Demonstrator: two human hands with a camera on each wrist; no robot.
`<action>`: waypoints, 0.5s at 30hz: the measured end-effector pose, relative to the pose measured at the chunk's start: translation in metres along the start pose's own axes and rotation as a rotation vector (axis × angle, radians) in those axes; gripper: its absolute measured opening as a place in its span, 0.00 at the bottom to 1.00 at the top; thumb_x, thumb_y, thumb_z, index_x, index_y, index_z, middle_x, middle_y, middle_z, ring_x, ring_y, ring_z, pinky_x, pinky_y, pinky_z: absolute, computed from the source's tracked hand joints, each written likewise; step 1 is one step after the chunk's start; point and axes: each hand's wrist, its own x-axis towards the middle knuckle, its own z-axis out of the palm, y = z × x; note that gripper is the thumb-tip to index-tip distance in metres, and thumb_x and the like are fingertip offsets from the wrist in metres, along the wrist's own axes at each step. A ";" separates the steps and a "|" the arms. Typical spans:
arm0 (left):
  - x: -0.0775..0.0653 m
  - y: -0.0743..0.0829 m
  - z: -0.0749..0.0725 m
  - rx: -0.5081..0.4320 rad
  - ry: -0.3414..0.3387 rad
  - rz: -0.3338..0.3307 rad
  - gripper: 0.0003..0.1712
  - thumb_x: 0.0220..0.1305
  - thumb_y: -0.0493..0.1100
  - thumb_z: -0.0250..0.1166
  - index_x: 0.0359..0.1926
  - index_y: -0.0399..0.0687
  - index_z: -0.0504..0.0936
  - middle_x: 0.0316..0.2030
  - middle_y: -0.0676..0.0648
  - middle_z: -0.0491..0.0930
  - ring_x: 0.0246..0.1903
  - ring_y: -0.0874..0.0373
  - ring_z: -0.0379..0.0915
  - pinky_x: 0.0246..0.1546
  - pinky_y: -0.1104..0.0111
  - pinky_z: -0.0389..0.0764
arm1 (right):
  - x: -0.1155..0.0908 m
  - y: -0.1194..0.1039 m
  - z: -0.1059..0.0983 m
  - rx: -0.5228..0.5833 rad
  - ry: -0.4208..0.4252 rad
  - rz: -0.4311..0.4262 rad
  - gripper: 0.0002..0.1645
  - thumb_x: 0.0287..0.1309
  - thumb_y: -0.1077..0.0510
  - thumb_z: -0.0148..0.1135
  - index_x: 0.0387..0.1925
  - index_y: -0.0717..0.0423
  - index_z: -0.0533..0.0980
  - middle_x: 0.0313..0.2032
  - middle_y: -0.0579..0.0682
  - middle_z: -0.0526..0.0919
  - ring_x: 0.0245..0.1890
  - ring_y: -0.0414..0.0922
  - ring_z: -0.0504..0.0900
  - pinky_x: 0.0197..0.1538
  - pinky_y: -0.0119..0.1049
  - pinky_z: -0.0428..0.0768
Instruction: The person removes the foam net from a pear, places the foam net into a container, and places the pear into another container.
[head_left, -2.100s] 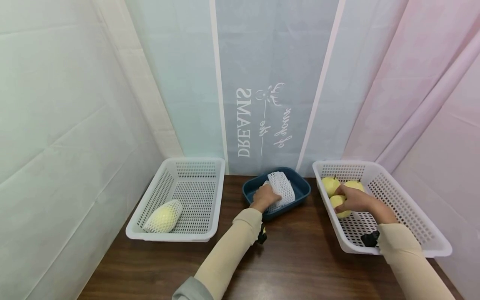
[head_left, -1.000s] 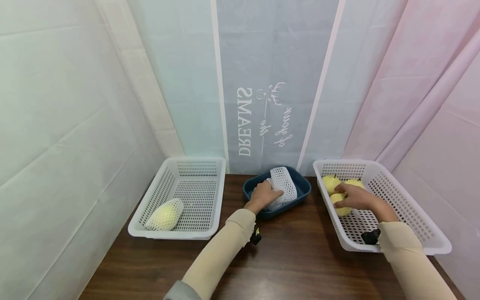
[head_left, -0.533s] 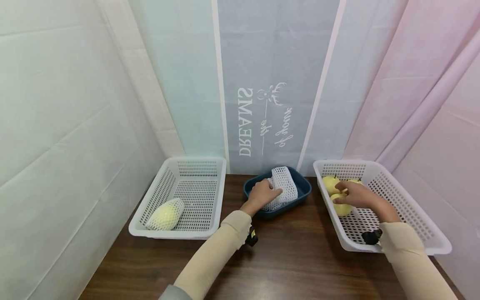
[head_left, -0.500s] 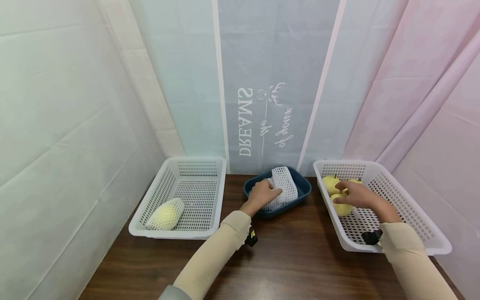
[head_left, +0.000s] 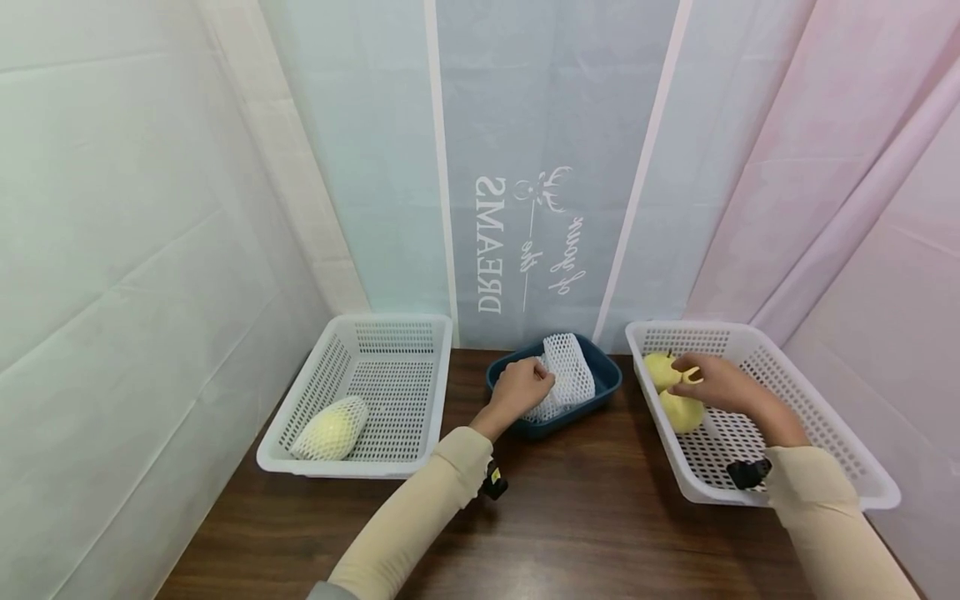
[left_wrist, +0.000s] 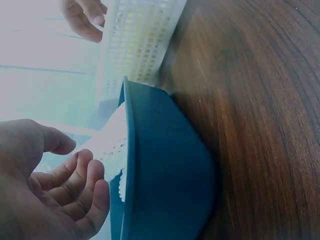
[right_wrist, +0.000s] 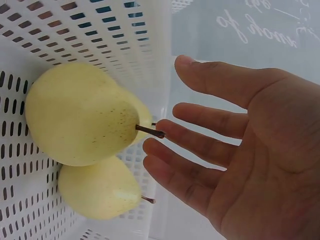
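Over the blue tray [head_left: 551, 427] my left hand [head_left: 521, 387] hovers with loosely bent fingers and nothing visible between them. White foam net sleeves [head_left: 572, 367] lie in that tray, partly behind the hand. In the left wrist view the thumb and fingertips stand apart near the tray's rim. Above the pears in the right white basket, my right hand [head_left: 720, 385] has its fingers extended and holds nothing. Its fingertips are close to the stem of a yellow pear [right_wrist: 82, 115] in the right wrist view. Another pear [right_wrist: 100, 190] lies beside it; a third is mostly hidden.
On the left stands a white basket [head_left: 442, 392] with one net-wrapped pear [head_left: 330, 431] inside. The right white basket [head_left: 832, 417] has perforated walls. A brown wooden table [head_left: 570, 525] carries everything; a printed curtain [head_left: 555, 100] hangs behind.
My left hand has drawn back slightly from the net sleeves, its fingers coming closer together. My right hand has lifted off the near pear and shifted a little right. The sleeves moved slightly earlier.
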 end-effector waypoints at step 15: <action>-0.016 0.001 -0.008 -0.069 -0.004 0.060 0.11 0.76 0.46 0.61 0.45 0.47 0.86 0.30 0.53 0.87 0.23 0.64 0.76 0.28 0.71 0.76 | -0.003 -0.020 -0.007 0.015 0.019 0.061 0.25 0.70 0.50 0.70 0.54 0.69 0.82 0.50 0.67 0.88 0.49 0.63 0.88 0.47 0.56 0.86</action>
